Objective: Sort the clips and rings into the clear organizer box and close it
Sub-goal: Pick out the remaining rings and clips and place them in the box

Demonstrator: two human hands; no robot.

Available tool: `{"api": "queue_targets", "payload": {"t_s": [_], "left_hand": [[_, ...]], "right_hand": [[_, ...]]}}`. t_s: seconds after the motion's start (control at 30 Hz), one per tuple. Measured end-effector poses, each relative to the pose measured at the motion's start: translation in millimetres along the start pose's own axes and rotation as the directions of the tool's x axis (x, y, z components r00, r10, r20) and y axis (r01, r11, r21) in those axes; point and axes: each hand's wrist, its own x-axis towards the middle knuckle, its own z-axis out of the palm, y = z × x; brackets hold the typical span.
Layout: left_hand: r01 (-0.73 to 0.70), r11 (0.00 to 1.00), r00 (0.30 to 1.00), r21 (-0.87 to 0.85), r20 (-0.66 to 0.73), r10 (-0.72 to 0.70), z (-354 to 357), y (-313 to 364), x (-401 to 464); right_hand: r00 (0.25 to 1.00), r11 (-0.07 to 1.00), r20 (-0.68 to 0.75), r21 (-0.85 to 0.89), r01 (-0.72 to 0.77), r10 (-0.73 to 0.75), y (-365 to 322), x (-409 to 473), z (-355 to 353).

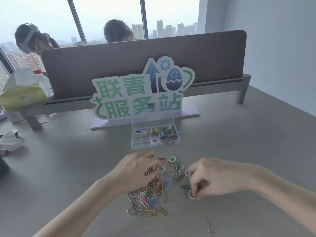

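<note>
A clear organizer box [136, 144] stands open on the grey table, lid up, with binder clips, a staple box and a pink ring in its compartments. In front of it lies a heap of coloured and silver paper clips [148, 199] with a few rings among them, one teal ring [172, 159] at the far edge. My left hand [136, 170] rests on the heap, fingers curled around several clips. My right hand [217, 178] pinches a pink ring [191, 195] against the table at the heap's right side.
A white sign [142, 93] with green characters stands right behind the box. A desk divider [119, 65] runs across the back, two people beyond it. A tissue pack [20, 93] and crumpled wrapper [10, 140] sit at left. One stray silver clip [210, 227] lies near the front edge.
</note>
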Motion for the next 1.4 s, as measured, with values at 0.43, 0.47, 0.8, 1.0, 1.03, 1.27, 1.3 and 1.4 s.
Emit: {"api": "queue_targets", "payload": {"t_s": [0.43,0.47,0.8,1.0,1.03,1.27,1.3,1.4], "left_hand": [[-0.043,0.986,0.992,0.163,0.122,0.023,-8,14,22],[-0.056,0.981,0.992,0.187,0.124,0.033,-8,16,23],[-0.005,0.999,0.997,0.032,0.078,0.003,-8,12,41],[-0.017,0.999,0.991,0.030,0.136,0.013,2,13,61],[-0.017,0.999,0.990,0.030,0.143,0.012,4,12,62],[0.001,0.999,0.983,-0.033,0.185,0.005,1,6,63],[0.006,0.999,0.983,-0.047,0.185,0.002,-1,7,63],[0.021,0.997,0.989,-0.074,0.145,-0.010,-5,7,66]], "right_hand": [[0.982,0.999,-0.184,0.014,-0.048,0.050,17,5,-12],[0.976,0.999,-0.213,-0.010,-0.047,0.044,21,7,-10],[0.957,0.992,-0.288,-0.121,-0.026,-0.010,36,12,2],[0.966,0.991,-0.257,-0.133,-0.020,-0.015,38,11,7],[0.967,0.991,-0.255,-0.134,-0.021,-0.014,38,11,8],[0.966,0.985,-0.258,-0.169,-0.045,0.000,38,11,9],[0.964,0.981,-0.267,-0.185,-0.053,0.002,37,11,10],[0.956,0.968,-0.293,-0.241,-0.064,-0.010,34,11,14]]}}
